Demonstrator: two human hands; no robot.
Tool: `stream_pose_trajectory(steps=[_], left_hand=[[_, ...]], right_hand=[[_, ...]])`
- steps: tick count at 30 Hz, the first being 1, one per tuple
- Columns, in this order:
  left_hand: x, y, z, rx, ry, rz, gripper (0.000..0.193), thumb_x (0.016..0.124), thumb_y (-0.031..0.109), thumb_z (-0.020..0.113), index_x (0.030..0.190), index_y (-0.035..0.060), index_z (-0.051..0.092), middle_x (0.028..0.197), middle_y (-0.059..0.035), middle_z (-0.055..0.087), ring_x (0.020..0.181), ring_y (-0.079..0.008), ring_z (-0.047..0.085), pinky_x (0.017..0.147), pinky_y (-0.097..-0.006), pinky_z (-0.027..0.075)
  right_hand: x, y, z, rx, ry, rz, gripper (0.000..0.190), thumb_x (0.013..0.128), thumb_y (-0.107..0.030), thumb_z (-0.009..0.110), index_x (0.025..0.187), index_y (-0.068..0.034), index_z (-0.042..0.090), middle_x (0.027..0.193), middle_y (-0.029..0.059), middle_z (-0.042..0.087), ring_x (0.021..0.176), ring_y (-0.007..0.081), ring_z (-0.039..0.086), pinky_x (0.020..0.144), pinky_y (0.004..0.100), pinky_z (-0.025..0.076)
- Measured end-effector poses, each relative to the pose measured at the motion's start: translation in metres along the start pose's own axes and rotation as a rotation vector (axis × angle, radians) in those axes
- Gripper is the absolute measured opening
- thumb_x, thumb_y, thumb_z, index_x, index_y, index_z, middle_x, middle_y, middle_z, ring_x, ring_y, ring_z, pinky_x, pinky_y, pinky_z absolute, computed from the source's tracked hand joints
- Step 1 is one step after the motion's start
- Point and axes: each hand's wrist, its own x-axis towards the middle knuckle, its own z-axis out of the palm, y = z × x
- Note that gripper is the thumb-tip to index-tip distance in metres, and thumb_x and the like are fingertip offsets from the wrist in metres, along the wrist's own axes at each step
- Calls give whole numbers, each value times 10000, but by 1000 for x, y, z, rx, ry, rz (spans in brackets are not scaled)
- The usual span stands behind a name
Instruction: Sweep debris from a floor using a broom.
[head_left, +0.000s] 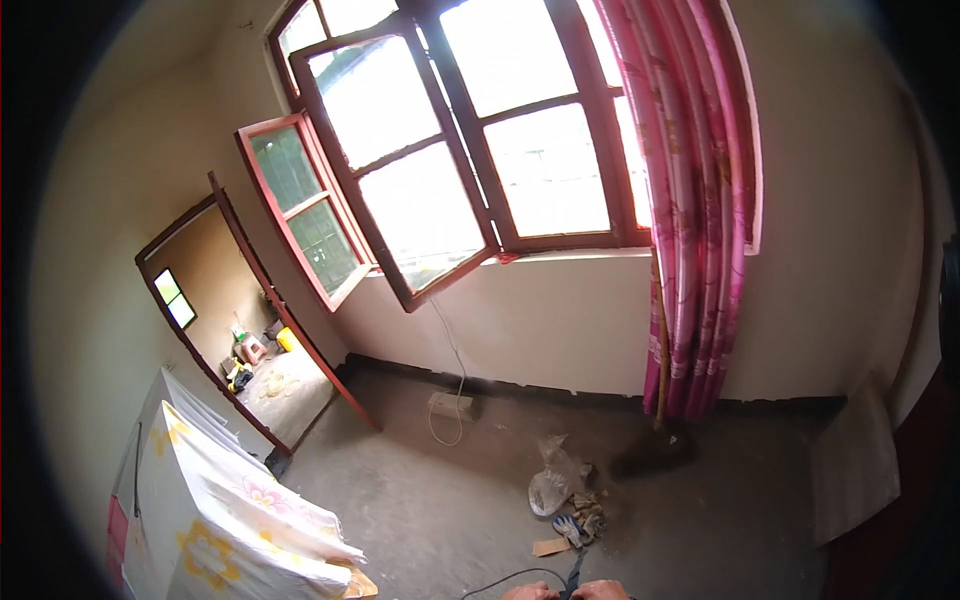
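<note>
At the bottom edge of the head view, my left hand (529, 592) and my right hand (600, 591) are close together, mostly cut off by the frame. Between them runs a dark strap-like strip (575, 571), reaching up onto the concrete floor. A thin dark cable (517, 575) curves in from the left to my left hand. Whether the fingers grip either is hidden. Just beyond, on the floor, lie a flat brown piece (551, 547), a blue-and-white work glove (571, 529), crumpled scraps (589, 513) and a clear plastic bag (553, 484).
A broom (660, 442) leans by the pink curtain (694, 225). Open window sashes (409, 292) project inward. A white box with a cord (450, 406) sits near the wall. Flowered cloth (247, 517) covers something at left, near the doorway (300, 390). A pale panel (859, 465) leans right.
</note>
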Motion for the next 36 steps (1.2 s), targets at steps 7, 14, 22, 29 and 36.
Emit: stream_pose_trajectory(steps=[7,14,22,29,36], left_hand=[[0,-22,-23,-22,-195,-228,199,703,248,669,731,51,674,695,-174,626,664,-343,603,614,-465,459],[-9,-26,9,67,-108,-315,255,791,249,588,739,4,636,684,-260,610,650,-419,623,569,-506,460],[2,-12,32,-240,-498,-626,352,771,355,708,1001,93,660,869,-35,668,799,-146,605,750,-311,480],[-2,-34,40,-1053,-825,-824,341,894,247,679,1148,24,631,1049,-9,651,944,-99,591,833,-245,466],[16,-55,54,-998,-1001,-814,367,922,300,623,1194,54,631,1121,4,644,975,-94,574,810,-242,462]], right_hand=[[24,-21,6,-14,17,-113,206,776,-272,640,756,-72,684,767,124,645,682,319,629,604,412,496],[27,-14,9,101,-51,-211,159,793,-218,636,789,-63,674,765,126,635,701,319,633,608,394,500],[2,22,-21,50,-362,-153,272,847,-306,598,941,-60,667,825,149,664,764,320,643,651,412,499],[-27,43,-40,128,-622,-34,366,892,-401,564,1055,-82,641,938,147,669,913,334,632,748,420,491],[-37,46,-36,161,-603,-7,359,897,-405,572,1052,-87,633,929,128,662,904,318,631,738,411,489]])
